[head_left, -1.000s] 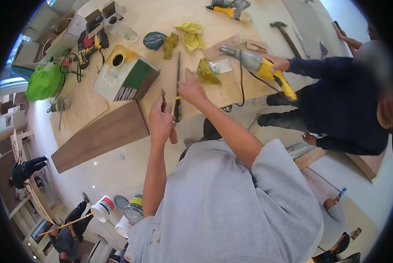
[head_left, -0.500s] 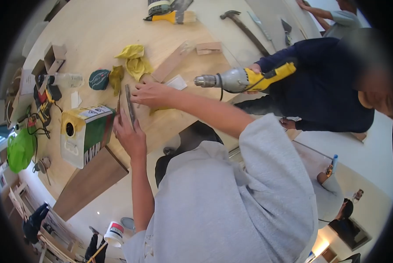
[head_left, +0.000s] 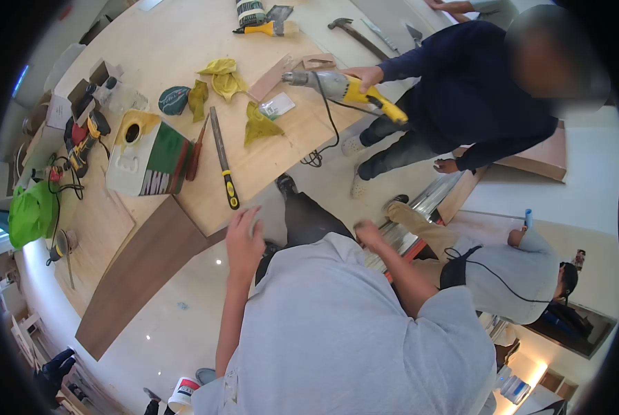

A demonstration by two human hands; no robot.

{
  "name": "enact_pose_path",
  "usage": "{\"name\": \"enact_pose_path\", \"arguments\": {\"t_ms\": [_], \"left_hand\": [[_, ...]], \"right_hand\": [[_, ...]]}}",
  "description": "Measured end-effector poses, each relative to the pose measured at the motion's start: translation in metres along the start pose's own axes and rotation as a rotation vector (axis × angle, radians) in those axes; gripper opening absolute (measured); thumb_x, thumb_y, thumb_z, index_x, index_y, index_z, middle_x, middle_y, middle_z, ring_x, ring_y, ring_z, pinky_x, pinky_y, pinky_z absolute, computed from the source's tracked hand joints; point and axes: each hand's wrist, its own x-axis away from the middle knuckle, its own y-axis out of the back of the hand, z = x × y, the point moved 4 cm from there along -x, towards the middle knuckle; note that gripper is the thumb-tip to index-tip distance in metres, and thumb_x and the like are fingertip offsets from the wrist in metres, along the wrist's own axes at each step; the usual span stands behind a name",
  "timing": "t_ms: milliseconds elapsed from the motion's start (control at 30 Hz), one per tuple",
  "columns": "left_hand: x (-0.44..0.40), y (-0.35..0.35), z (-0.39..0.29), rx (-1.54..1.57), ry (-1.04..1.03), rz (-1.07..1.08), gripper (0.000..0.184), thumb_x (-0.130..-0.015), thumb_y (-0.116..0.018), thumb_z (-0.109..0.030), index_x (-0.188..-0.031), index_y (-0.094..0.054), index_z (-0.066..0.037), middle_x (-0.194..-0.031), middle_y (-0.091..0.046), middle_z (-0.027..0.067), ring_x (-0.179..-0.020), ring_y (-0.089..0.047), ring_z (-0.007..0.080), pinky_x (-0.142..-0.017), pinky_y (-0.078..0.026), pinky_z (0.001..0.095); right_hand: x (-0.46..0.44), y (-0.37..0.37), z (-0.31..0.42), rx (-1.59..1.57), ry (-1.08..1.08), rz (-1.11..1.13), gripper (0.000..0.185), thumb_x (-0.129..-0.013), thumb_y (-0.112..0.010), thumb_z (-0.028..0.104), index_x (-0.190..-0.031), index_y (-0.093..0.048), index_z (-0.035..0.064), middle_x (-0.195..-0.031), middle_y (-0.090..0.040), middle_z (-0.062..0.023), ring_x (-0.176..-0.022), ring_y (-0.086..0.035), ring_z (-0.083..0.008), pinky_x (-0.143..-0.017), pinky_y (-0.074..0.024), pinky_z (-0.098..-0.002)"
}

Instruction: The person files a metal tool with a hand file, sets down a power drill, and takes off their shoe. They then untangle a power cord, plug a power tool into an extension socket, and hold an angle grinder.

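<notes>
My left hand (head_left: 245,238) is off the table's front edge, just below the black-and-yellow handle of a file (head_left: 221,160). Its fingers are apart, slightly blurred, and nothing is in them. Close to my body on the right, my right hand (head_left: 370,236) has its fingers curled in and shows nothing in them. The file lies flat on the wooden table (head_left: 288,149), untouched. Beside it, a slim tool with a reddish handle (head_left: 196,151) rests against a green-and-white metal can (head_left: 145,155). A yellow cloth (head_left: 261,128) lies to the file's right.
A co-worker on the right holds a yellow-and-grey power drill (head_left: 344,88) over the table's edge, its cord hanging down. Another person bends at lower right. A hammer (head_left: 358,38), a paintbrush (head_left: 268,28) and a cordless drill (head_left: 82,145) lie around. A brown board (head_left: 143,266) juts out.
Both hands have left the file and drawn back toward my body; the file now lies on the table. The co-worker's drill has shifted up, and my view has moved.
</notes>
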Motion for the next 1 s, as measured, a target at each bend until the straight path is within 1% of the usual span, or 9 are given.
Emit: {"name": "enact_pose_path", "arguments": {"t_ms": [67,133,300,467,667,700,800,900,1000], "left_hand": [[0.000,-0.017,-0.014,0.145,0.014,0.131,0.036,-0.094,-0.068,-0.002,-0.130,-0.070,-0.005,-0.110,-0.067,0.0118,-0.096,-0.067,0.0215,-0.082,-0.055,0.0318],[-0.006,-0.036,-0.026,0.307,0.071,0.229,0.035,-0.096,-0.068,-0.008,-0.130,-0.070,-0.004,-0.109,-0.067,0.0098,-0.095,-0.066,0.0182,-0.081,-0.055,0.0308],[-0.023,-0.073,-0.031,0.564,0.246,0.333,0.036,-0.099,-0.068,-0.022,-0.130,-0.071,-0.004,-0.108,-0.068,0.0041,-0.095,-0.064,0.0130,-0.080,-0.054,0.0309],[-0.068,-0.084,-0.042,0.502,0.242,0.335,0.038,-0.099,-0.068,-0.025,-0.132,-0.070,-0.005,-0.112,-0.069,0.0036,-0.096,-0.064,0.0126,-0.081,-0.054,0.0305],[-0.184,-0.094,-0.087,0.659,0.358,0.135,0.050,-0.098,-0.071,-0.029,-0.140,-0.062,-0.004,-0.121,-0.068,0.0065,-0.108,-0.064,0.0178,-0.084,-0.054,0.0353],[-0.206,-0.100,-0.096,0.598,0.391,0.086,0.059,-0.095,-0.073,-0.031,-0.146,-0.055,-0.005,-0.124,-0.066,0.0067,-0.113,-0.063,0.0198,-0.086,-0.054,0.0398],[-0.280,-0.130,-0.092,0.614,0.573,-0.041,0.096,-0.086,-0.083,-0.035,-0.160,-0.030,-0.007,-0.147,-0.050,0.0127,-0.133,-0.052,0.0276,-0.094,-0.052,0.0550],[-0.313,-0.148,-0.119,0.271,0.949,-0.396,0.106,-0.075,-0.087,-0.036,-0.157,-0.027,-0.003,-0.143,-0.041,0.0236,-0.125,-0.055,0.0334,-0.098,-0.055,0.0421],[-0.342,-0.169,-0.115,0.183,1.149,-0.450,0.115,-0.072,-0.087,-0.032,-0.159,-0.015,-0.007,-0.151,-0.026,0.0248,-0.137,-0.043,0.0428,-0.108,-0.050,0.0483]], "right_hand": [[-0.021,-0.037,-0.092,-0.555,-0.009,0.206,0.033,-0.092,-0.064,0.011,-0.117,-0.070,-0.0097,-0.110,-0.075,-0.0166,-0.090,-0.073,-0.0213,-0.076,-0.0606,-0.0386],[0.030,-0.034,-0.105,-0.647,0.008,0.244,0.031,-0.092,-0.066,0.012,-0.113,-0.072,-0.0092,-0.103,-0.075,-0.0134,-0.089,-0.073,-0.0196,-0.072,-0.0586,-0.0378],[0.157,0.027,-0.058,-0.293,0.093,0.270,0.039,-0.091,-0.068,0.012,-0.126,-0.068,-0.0056,-0.109,-0.075,-0.0108,-0.099,-0.070,-0.0182,-0.089,-0.0562,-0.0333],[0.072,0.025,-0.119,-0.027,0.450,-0.106,0.033,-0.090,-0.067,0.006,-0.122,-0.068,-0.0028,-0.112,-0.072,-0.0076,-0.098,-0.068,-0.0167,-0.089,-0.0528,-0.0296],[0.064,0.081,-0.096,-0.359,0.554,-0.181,0.028,-0.089,-0.064,-0.001,-0.117,-0.069,-0.0014,-0.110,-0.072,-0.0065,-0.097,-0.067,-0.0160,-0.088,-0.0529,-0.0297],[0.061,0.091,-0.090,-0.403,0.574,-0.155,0.028,-0.089,-0.064,-0.002,-0.117,-0.069,-0.0008,-0.109,-0.072,-0.0067,-0.097,-0.067,-0.0159,-0.088,-0.0530,-0.0297],[0.019,0.109,-0.114,-0.670,0.249,0.215,0.030,-0.090,-0.060,-0.004,-0.118,-0.069,-0.0068,-0.110,-0.074,-0.0086,-0.098,-0.067,-0.0176,-0.089,-0.0529,-0.0328],[0.025,0.148,-0.086,-0.281,0.153,0.306,0.033,-0.087,-0.062,-0.003,-0.118,-0.071,-0.0081,-0.105,-0.076,-0.0103,-0.091,-0.067,-0.0156,-0.082,-0.0539,-0.0316],[-0.012,0.154,-0.082,0.068,0.259,0.347,0.035,-0.085,-0.061,-0.001,-0.117,-0.074,-0.0073,-0.097,-0.077,-0.0134,-0.082,-0.068,-0.0165,-0.074,-0.0546,-0.0338]]}}
